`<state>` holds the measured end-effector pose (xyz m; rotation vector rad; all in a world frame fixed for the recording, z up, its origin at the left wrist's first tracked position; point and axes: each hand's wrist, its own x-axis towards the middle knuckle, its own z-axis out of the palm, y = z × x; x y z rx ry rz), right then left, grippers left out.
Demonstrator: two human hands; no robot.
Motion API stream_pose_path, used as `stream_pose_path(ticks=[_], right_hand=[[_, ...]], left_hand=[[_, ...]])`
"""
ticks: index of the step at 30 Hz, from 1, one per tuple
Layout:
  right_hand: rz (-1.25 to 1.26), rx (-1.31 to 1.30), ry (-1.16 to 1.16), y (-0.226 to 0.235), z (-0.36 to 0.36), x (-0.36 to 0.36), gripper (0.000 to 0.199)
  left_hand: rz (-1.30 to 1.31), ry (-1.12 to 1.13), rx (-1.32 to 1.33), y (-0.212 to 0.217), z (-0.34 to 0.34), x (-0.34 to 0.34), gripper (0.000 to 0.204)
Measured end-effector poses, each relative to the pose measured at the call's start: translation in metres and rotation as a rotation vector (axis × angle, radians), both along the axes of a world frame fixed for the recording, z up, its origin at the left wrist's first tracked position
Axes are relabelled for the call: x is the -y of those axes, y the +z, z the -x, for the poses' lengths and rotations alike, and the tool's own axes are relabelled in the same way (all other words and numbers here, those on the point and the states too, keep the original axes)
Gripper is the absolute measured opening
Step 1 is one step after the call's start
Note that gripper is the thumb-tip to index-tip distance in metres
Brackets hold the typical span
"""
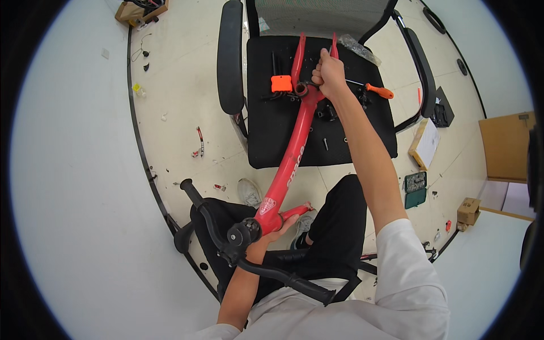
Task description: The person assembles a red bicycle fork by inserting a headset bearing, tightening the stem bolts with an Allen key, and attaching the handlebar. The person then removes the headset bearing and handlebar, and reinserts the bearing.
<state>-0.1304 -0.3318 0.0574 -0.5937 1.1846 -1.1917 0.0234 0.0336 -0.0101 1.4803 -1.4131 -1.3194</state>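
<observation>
A red children's bicycle frame (293, 148) runs from above my lap up to the chair seat, its forked rear end resting over the seat. My right hand (330, 72) is closed round one of the rear arms of the frame, near the bottom bracket. At the near end, my left hand (276, 233) supports the frame from below, by the head tube and the red fork; most of its fingers are hidden behind the tube. Black handlebars (211, 224) with a black stem (240, 233) are fixed at that end, with rubber grips on both ends.
The black office chair (272, 150) bears an orange block (281, 84), an orange-handled screwdriver (378, 90), a bolt (326, 144), black parts and a clear plastic bag (361, 50). On the floor are a green case (415, 190), a cardboard box (468, 211) and scattered small parts.
</observation>
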Motion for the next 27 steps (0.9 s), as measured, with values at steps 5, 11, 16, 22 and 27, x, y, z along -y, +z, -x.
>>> stream_pose_path(ticks=[5,11,16,22,27], right_hand=[[-0.076,-0.13,0.073,-0.012,0.008,0.019,0.034],[-0.041,-0.533,0.007,-0.001,0.001,0.008,0.039],[-0.048,-0.468,0.047,0.009,0.013,0.003,0.038],[-0.219,0.083,0.14,-0.005,0.039,0.015,0.041],[-0.256,0.309,0.218,-0.003,0.049,0.015,0.044]], left_hand=[[0.089,-0.02,0.055,-0.021,0.004,-0.005,0.03],[-0.108,-0.077,0.097,-0.028,0.007,-0.008,0.042],[0.077,-0.052,0.021,-0.041,0.014,-0.009,0.033],[-0.025,-0.012,0.077,-0.009,0.014,-0.001,0.04],[-0.008,-0.028,0.113,-0.011,0.014,0.0,0.043]])
